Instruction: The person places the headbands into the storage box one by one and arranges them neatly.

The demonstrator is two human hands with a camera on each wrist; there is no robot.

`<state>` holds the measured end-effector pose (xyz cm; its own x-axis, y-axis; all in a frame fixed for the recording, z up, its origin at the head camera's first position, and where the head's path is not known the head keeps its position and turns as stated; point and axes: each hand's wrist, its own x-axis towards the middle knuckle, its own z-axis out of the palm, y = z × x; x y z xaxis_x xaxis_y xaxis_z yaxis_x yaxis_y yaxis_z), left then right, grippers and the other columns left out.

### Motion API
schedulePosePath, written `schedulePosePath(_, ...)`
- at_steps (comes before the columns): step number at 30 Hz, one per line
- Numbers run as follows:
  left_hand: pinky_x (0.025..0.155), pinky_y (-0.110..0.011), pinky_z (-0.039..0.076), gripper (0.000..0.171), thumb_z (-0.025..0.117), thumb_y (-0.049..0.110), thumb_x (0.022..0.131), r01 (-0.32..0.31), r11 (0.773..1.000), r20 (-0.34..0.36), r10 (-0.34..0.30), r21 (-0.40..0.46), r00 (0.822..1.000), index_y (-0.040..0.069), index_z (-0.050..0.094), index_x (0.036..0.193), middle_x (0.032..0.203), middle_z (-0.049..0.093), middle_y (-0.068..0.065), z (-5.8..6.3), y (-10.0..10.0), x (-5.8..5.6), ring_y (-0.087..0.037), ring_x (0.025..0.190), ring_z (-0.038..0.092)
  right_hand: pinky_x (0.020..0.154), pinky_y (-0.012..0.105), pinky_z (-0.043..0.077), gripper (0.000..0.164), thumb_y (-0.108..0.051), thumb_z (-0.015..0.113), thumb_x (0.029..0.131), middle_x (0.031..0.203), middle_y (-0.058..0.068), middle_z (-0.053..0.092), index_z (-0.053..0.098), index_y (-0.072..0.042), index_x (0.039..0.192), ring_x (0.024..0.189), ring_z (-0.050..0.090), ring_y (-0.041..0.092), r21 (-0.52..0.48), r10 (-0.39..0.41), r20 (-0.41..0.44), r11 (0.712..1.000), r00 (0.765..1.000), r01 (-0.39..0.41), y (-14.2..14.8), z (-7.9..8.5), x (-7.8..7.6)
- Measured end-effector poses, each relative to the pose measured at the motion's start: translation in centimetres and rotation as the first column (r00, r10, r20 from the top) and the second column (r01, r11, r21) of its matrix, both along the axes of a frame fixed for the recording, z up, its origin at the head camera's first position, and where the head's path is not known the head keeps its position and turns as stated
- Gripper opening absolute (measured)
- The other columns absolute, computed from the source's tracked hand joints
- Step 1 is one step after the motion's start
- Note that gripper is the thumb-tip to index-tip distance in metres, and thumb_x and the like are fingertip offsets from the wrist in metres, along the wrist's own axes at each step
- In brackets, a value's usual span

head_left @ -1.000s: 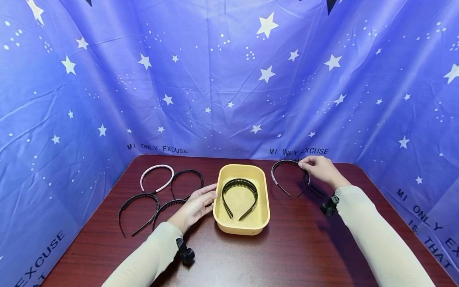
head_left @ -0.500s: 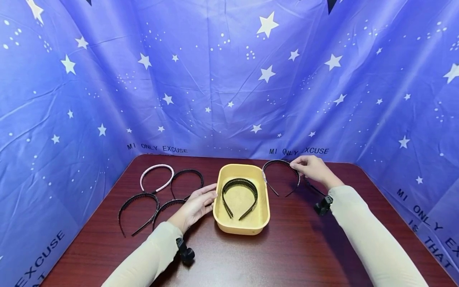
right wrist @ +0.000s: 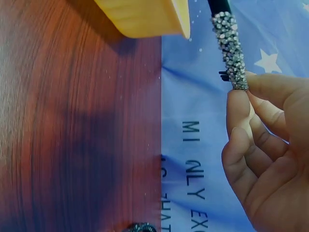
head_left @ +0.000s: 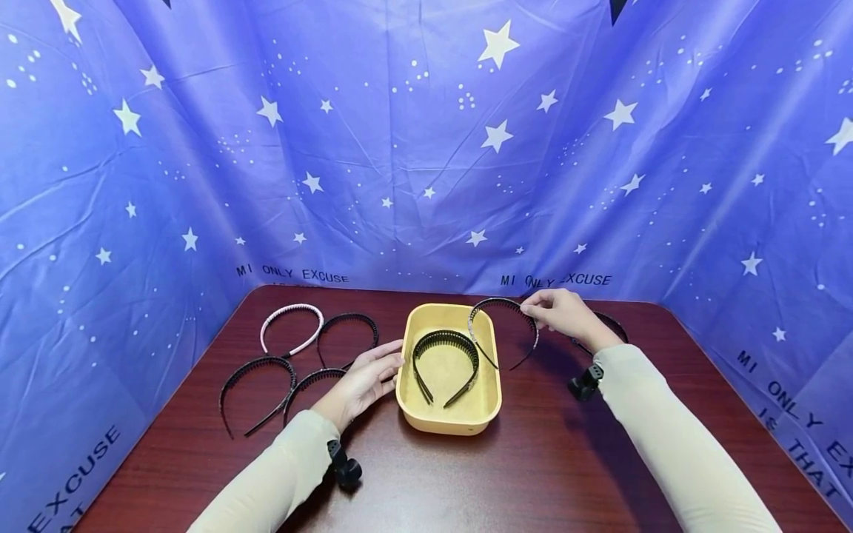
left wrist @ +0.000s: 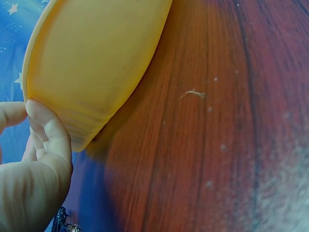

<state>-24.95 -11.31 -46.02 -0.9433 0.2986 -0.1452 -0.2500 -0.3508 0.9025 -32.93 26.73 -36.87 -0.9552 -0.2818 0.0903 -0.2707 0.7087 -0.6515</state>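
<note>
Now, the sparkly headband [head_left: 500,300] is hanging at two o'clock from the yellow box [head_left: 448,427], one leg overlapping its rim in the head view. The right hand [head_left: 563,311] is pinching it, thumb and fingertip nearly meeting; this one-sided hold is risking a swivel, legs catching the rim or the black headband [head_left: 445,338] inside. At nine o'clock, the left hand [head_left: 360,385] is pinching the rim; slackening is risking a slide.
</note>
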Motion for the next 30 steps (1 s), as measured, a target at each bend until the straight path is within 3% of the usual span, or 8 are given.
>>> schedulePosePath(7, 0.087, -0.029, 0.053, 0.056, 0.056, 0.002, 0.099, -0.001, 1.0, 0.002, 0.001, 0.002, 1.0, -0.002, 0.036, 0.151, 0.119, 0.063, -0.01, -0.1, -0.1, -0.1, -0.016, 0.105, 0.061, 0.063, 0.037, 0.057, 0.023, -0.027, 0.067, 0.098, 0.085, 0.002, 0.072, 0.075, -0.007, 0.106, 0.079, 0.07, 0.03, -0.02, 0.026, 0.011, 0.999, 1.0, -0.026, -1.4, 0.0, 0.1)
schedulePosePath(13, 0.086, -0.029, 0.053, 0.056, 0.056, 0.002, 0.099, -0.008, 1.0, 0.005, 0.008, 0.004, 1.0, -0.002, 0.037, 0.151, 0.118, 0.063, -0.009, -0.1, 0.0, -0.1, -0.016, 0.104, 0.061, 0.061, 0.033, 0.056, 0.024, -0.027, 0.068, 0.097, 0.078, 0.002, 0.069, 0.075, -0.006, 0.106, 0.073, 0.068, 0.024, -0.027, 0.037, 0.019, 0.999, 0.999, -0.037, -2.5, -0.4, -0.1)
schedulePosePath(22, 0.083, -0.028, 0.053, 0.055, 0.055, 0.0, 0.099, -0.013, 1.0, 0.011, 0.013, 0.005, 1.0, -0.002, 0.037, 0.151, 0.115, 0.063, -0.008, -0.1, 0.1, 0.0, -0.015, 0.102, 0.061, 0.067, 0.046, 0.058, 0.026, -0.026, 0.069, 0.096, 0.079, 0.004, 0.07, 0.074, -0.004, 0.108, 0.075, 0.069, 0.029, -0.046, 0.076, 0.041, 0.996, 0.996, -0.074, -4.0, -0.7, 0.4)
schedulePosePath(30, 0.086, -0.029, 0.053, 0.055, 0.056, 0.001, 0.099, -0.014, 1.0, 0.009, 0.014, 0.0, 1.0, -0.001, 0.037, 0.151, 0.114, 0.063, -0.008, 0.0, 0.2, -0.1, -0.016, 0.102, 0.061, 0.062, 0.041, 0.058, 0.02, -0.023, 0.068, 0.096, 0.082, 0.004, 0.072, 0.075, -0.006, 0.105, 0.073, 0.071, 0.029, -0.053, 0.082, 0.062, 0.996, 0.995, -0.078, -5.3, -0.8, 0.4)
